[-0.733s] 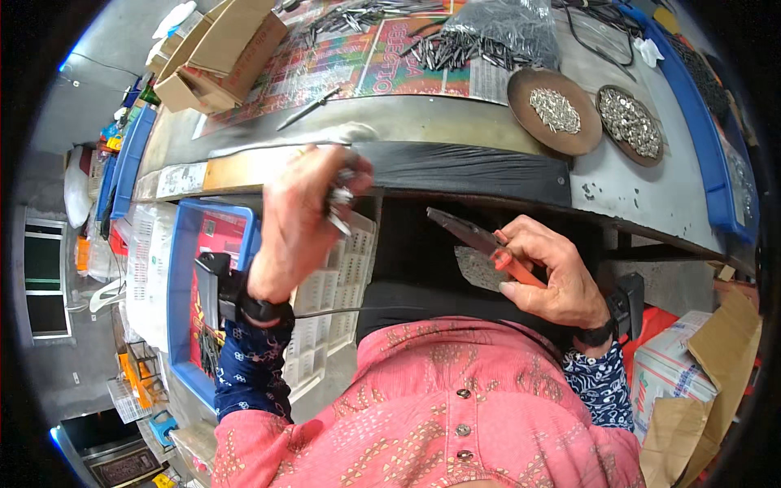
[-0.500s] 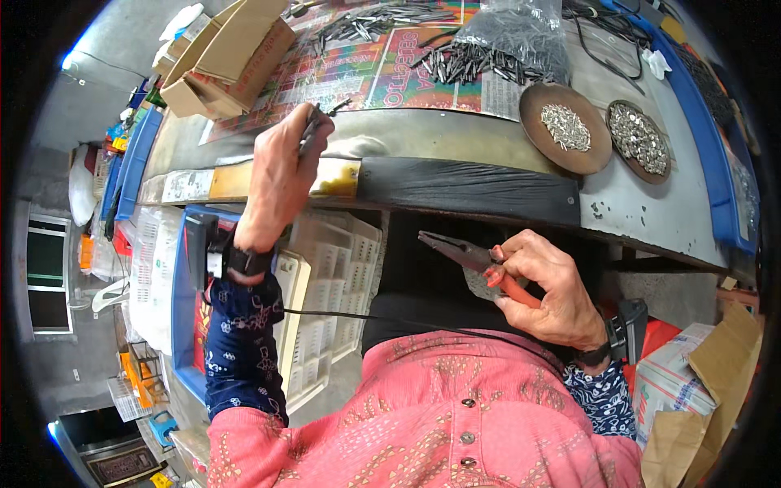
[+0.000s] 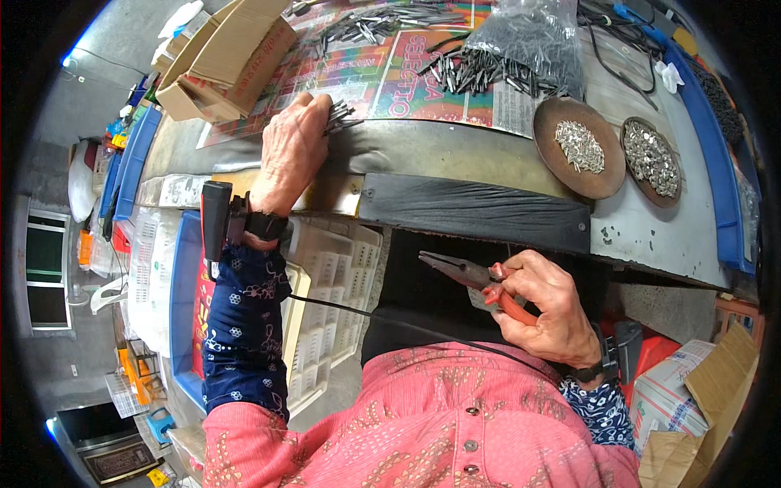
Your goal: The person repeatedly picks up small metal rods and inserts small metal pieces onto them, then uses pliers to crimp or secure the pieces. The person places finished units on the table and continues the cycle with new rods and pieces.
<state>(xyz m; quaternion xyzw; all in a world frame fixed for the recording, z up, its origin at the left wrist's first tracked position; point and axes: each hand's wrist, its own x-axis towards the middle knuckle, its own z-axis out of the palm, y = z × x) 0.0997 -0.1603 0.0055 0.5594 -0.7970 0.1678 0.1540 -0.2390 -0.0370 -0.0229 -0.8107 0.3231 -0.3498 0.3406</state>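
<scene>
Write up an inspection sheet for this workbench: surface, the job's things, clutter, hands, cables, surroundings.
Surface: metal-edged bench under a colourful printed sheet.
Job's things: small metal pins at the left hand; red-handled pliers in the right hand.
Clutter: loose pin piles, a clear bag of pins, two round dishes of small metal parts, cardboard box.
Hands: left hand on the pins at the bench edge; right hand below the bench, gripping the pliers.
Cables: thin black cord across the lap.
Surroundings: white plastic crates, blue tray.

Red-handled pliers (image 3: 480,285); pink patterned shirt (image 3: 423,431); navy floral sleeve (image 3: 244,325); brown, possibly rusty, dishes (image 3: 579,149).
</scene>
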